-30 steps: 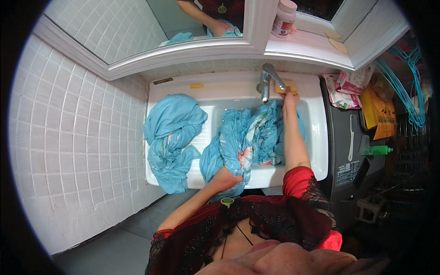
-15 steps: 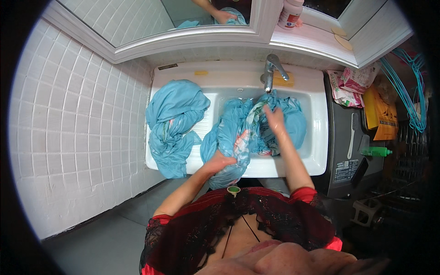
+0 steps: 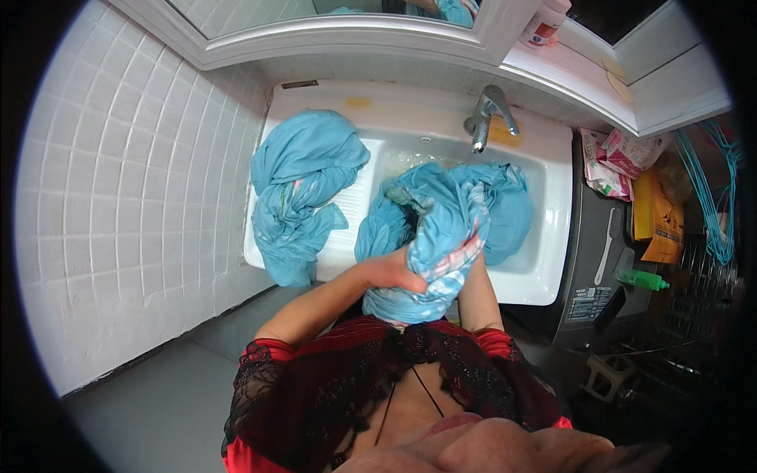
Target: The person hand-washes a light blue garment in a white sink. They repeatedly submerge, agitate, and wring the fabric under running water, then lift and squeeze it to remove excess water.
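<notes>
A wet blue cloth with pink-and-white checked parts [image 3: 445, 248] is bunched up over the front rim of the white sink [image 3: 544, 268]. My left hand [image 3: 398, 270] is closed on its near left side, thumb lying over the folds. My right forearm [image 3: 479, 298] reaches up along the cloth's right side, and the fabric hides that hand's fingers. The rest of the cloth lies in the basin, spreading to the right under the chrome faucet [image 3: 490, 114]. A second heap of blue cloth [image 3: 307, 189] rests on the ribbed washboard part at the left.
White tiled wall [image 3: 134, 205] borders the left side. Above the sink's back run a framed mirror [image 3: 339, 31] and a ledge with a white bottle [image 3: 544, 22]. To the right, a dark appliance top [image 3: 587, 260] carries a brush [image 3: 607, 244], a green bottle [image 3: 643, 279] and packets [image 3: 631, 150].
The cloth has been gathered up and turned toward me. My right hand has come from near the faucet down behind the cloth, while my left keeps its hold. The whole view has shifted slightly.
</notes>
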The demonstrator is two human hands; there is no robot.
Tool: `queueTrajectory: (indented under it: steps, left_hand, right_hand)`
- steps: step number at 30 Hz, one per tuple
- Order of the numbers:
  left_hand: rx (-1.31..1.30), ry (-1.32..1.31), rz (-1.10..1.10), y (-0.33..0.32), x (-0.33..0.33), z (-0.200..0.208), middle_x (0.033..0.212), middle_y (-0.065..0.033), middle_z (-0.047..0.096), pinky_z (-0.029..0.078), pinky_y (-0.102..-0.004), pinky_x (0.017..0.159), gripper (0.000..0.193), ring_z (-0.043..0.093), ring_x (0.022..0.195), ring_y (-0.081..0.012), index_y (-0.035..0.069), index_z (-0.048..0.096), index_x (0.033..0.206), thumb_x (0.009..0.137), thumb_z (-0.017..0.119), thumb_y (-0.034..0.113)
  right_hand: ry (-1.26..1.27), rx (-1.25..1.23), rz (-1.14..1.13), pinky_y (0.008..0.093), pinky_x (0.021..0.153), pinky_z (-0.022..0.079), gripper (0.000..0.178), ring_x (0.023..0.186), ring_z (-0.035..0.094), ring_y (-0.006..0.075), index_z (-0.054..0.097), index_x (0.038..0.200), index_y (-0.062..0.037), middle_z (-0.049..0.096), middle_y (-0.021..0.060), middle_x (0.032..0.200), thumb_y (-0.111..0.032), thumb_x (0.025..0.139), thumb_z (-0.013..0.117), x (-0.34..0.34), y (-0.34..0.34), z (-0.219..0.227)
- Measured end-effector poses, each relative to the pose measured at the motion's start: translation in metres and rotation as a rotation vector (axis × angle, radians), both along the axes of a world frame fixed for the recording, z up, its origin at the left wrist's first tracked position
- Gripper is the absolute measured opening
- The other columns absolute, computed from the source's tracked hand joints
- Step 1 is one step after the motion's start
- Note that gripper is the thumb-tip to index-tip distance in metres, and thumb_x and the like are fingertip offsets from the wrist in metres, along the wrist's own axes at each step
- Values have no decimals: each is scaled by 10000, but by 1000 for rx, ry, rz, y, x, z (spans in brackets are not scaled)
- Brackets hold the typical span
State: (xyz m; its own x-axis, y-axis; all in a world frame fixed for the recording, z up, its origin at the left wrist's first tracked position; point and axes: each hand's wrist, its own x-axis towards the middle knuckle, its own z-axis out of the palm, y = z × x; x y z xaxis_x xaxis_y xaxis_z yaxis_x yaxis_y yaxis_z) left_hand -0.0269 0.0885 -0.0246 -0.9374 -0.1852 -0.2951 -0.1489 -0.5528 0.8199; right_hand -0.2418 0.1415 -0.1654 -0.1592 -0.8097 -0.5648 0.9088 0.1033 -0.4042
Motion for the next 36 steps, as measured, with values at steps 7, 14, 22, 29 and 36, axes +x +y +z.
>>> queueTrajectory:
  steps: [7,14,22,29,36]
  left_hand:
    - [-38,-333,349,0,53,-61,1317,-115,491,383,-335,1007,834,495,1168,-203,-17,320,1411,678,708,71]
    - [-644,-621,227,19,50,-53,1280,-253,493,394,-364,1000,1099,514,1154,-357,-23,95,1464,625,736,287]
    - [-732,-719,-142,31,13,-4,934,-340,621,499,-460,813,1123,617,849,-471,-10,-104,1469,704,666,279]
    - [-648,-530,138,18,33,-4,1324,-383,373,382,-408,1008,1382,441,1207,-463,-20,-209,1434,644,821,453]
    - [-567,-322,388,-27,35,-38,1471,-260,301,276,-346,1104,1180,346,1343,-320,22,49,1506,645,824,245]
  right_hand:
    - [265,63,-55,356,911,447,467,1038,552,298,534,1199,3,581,153,1155,-330,872,559,-45,-82,-83]
    - [1293,258,103,415,1041,343,850,1225,454,371,459,1286,110,481,285,1311,-424,705,775,-26,-89,-54]
    - [1736,751,1016,461,1038,375,1319,1299,359,444,144,1457,50,331,263,1450,-563,521,842,42,-148,-20]
    - [1447,358,580,462,949,457,800,1131,542,408,530,1199,59,546,266,1231,-348,575,821,-14,-132,-69]
    - [1388,754,-68,476,945,452,877,1092,542,432,419,1228,112,525,315,1167,-392,610,783,-46,-120,-74]
